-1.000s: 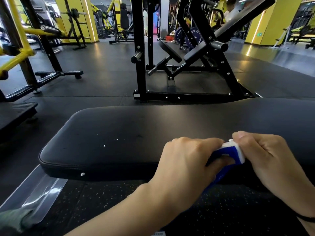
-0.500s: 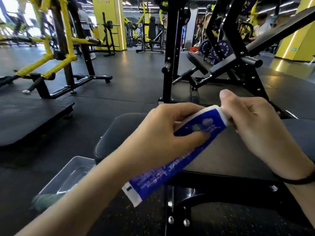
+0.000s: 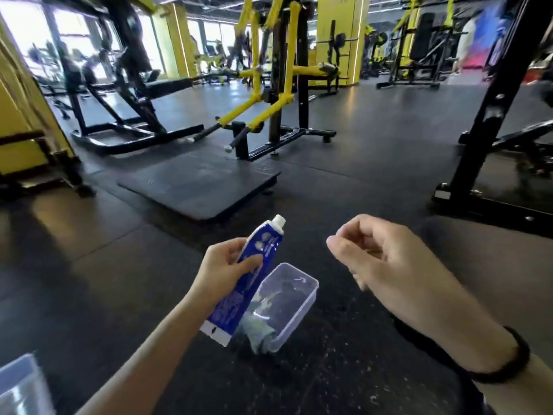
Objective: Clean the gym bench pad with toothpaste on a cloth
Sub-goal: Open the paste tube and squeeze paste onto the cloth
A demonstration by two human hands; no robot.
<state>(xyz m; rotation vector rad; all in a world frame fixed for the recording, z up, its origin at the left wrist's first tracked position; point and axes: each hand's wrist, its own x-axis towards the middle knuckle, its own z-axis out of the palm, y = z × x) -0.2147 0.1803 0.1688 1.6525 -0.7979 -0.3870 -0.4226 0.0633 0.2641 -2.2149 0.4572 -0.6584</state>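
Tube [image 3: 248, 280] gripped by your left hand [image 3: 223, 272], nozzle [image 3: 279, 220] above the fingers; right hand [image 3: 386, 262] curled, contents not discernible.

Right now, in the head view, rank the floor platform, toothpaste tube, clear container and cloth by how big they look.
1. floor platform
2. toothpaste tube and clear container: look alike, and the tube is nearer the camera, so unranked
3. cloth, partly hidden

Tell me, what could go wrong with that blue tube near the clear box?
The blue toothpaste tube in the left hand appears uncapped, so a squeeze might smear paste on the black floor rather than the grey-green cloth. That cloth pokes over the near end of the clear plastic box and may slip out.
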